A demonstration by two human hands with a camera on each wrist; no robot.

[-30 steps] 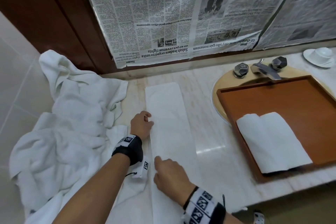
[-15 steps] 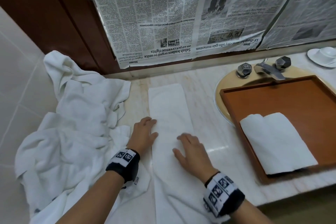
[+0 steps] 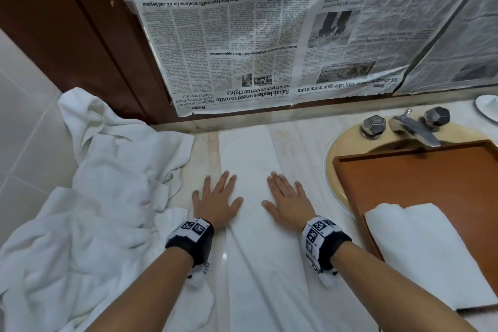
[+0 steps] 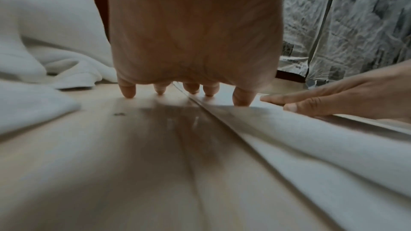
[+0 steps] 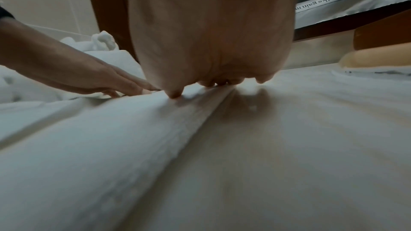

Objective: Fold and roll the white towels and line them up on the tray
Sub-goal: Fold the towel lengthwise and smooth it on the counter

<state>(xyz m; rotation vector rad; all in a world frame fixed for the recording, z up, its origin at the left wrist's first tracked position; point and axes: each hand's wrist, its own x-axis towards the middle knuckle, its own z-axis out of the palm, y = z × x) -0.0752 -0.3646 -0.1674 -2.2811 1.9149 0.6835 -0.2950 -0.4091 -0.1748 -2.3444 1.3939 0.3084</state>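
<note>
Both hands, left hand (image 3: 217, 201) and right hand (image 3: 289, 201), press flat, fingers spread (gripping nothing), on the folded towel (image 3: 249, 159); heaped towels (image 3: 89, 197) lie leftward, tray (image 3: 420, 178) rightward over the sink (image 3: 335, 151).

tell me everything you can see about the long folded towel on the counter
The long folded towel is white, soft-looking cloth, folded into a narrow flat strip running from the back wall toward the person on the marble counter. The left hand and right hand press flat on its two long edges, fingers straight. Its near end leaves the frame.
</note>
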